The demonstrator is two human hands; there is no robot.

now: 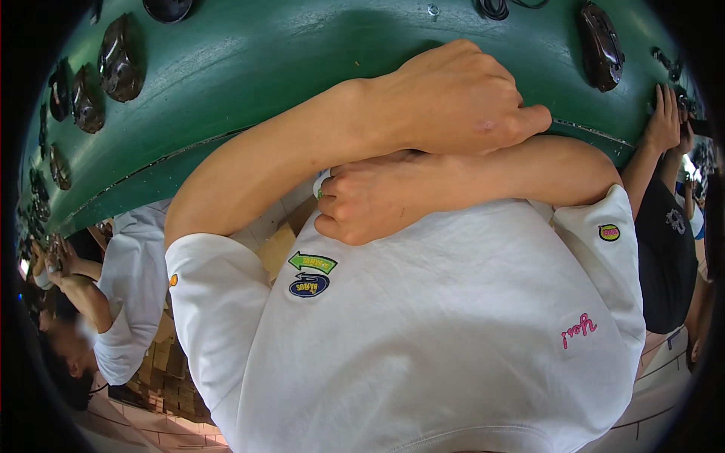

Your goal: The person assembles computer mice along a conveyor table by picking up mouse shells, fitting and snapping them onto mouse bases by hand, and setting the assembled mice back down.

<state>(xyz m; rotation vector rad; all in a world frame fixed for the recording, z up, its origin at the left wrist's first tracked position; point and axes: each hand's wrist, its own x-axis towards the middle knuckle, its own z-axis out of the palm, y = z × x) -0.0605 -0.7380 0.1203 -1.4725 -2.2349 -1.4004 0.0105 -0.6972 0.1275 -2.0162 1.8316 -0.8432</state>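
My arms are crossed in front of my white shirt [445, 325], at the near edge of a green table [249, 68]. My left hand [468, 98] is curled into a fist on top, over the table edge, with its thumb side to the right; its fingertips are hidden underneath. Below it, my right hand [359, 200] reaches leftward under the left forearm, its fingers bent closed close to the shirt. A small pale and green bit shows beside its knuckles, too small to name. Whether either fist holds anything is hidden.
Glossy dark brown, rounded pieces [121, 59] lie at the table's left; a similar dark piece [602, 47] lies at the right. A black cable [495, 9] is at the far edge. People work on both sides: a white sleeve [132, 279] left, a co-worker's hand [663, 121] right.
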